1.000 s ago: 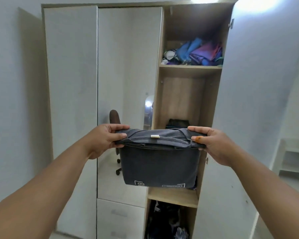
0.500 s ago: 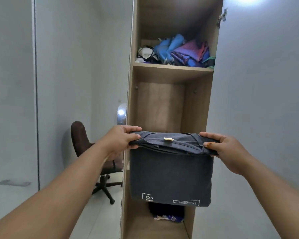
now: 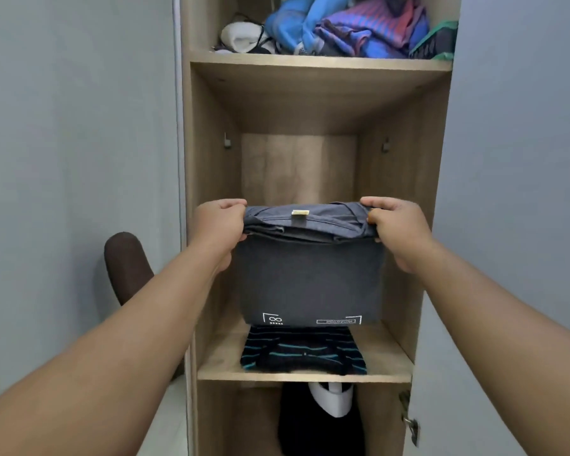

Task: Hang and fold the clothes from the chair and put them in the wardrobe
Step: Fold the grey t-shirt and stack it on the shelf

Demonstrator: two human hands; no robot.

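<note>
both hands out at chest height before the open wardrobe (image 3: 208, 179), left hand (image 3: 219, 230) and right hand (image 3: 397, 233) each clamped on an end of a folded dark grey t-shirt (image 3: 310, 278), thumbs on top, fingers curled beneath. long axis of the fold level, left to right, hands equally near. lower half of the shirt hanging down between the wrists, printed hem at the bottom. held in the mouth of the middle compartment, clear above the shelf board (image 3: 305, 376), where a folded striped garment (image 3: 303, 352) already lies directly below. likely next: forward and down, onto that stack. above, loose blue and purple clothes (image 3: 349, 28) on the upper shelf. brown chair back (image 3: 127, 264) at left, beside the cabinet side. small tan neck label (image 3: 299, 212) centred on the top fold.
</note>
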